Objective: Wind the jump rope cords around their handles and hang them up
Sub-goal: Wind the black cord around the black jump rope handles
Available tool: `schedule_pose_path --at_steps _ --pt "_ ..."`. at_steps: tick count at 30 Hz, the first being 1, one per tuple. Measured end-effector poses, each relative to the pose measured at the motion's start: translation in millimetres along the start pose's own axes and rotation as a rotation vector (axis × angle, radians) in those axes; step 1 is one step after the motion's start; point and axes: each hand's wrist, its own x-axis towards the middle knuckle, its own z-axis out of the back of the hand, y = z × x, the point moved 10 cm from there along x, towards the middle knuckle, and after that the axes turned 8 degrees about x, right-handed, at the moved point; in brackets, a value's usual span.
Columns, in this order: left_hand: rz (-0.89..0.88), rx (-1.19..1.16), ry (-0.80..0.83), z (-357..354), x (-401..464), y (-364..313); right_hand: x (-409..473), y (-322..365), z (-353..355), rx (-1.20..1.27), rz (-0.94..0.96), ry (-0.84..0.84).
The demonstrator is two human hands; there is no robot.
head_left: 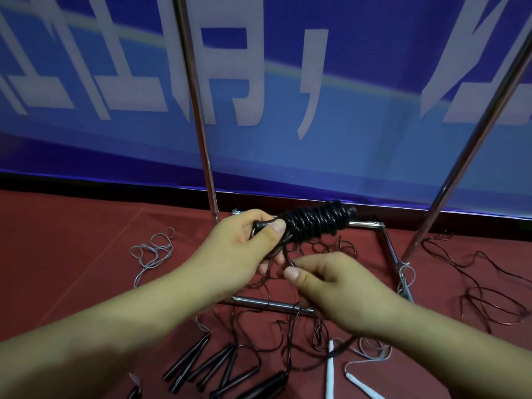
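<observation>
Jump rope handles [313,224], cord-wound, were gripped by the left hand [247,249]. The right hand [331,283] pinched the loose cord [288,254] just below.

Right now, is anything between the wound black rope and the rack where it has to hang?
Nothing visible blocks it. The left hand grips the wound rope in open air between the rack poles. The right hand pinches the loose cord end. The hanging bar itself is out of view.

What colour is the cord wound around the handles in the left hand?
Black, glossy coils on the wound cord, seen in the head view.
</observation>
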Motion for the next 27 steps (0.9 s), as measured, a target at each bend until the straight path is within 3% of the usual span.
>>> schedule_pose_path --at_steps 9,15,22,27 --pt "0.011 0.358 -0.172 26 9 17 -8 22 -4 -0.147 0.067 -0.021" --pt "0.079 0.591 -0.248 51 20 36 -8 12 10 -0.078 -0.051 -0.068" --pt "0.136 0.598 -0.068 36 26 55 -9 2 52 0.026 -0.155 -0.285" --pt "0.039 0.571 0.126 1 18 45 -10 9 59 0.051 -0.103 -0.315"
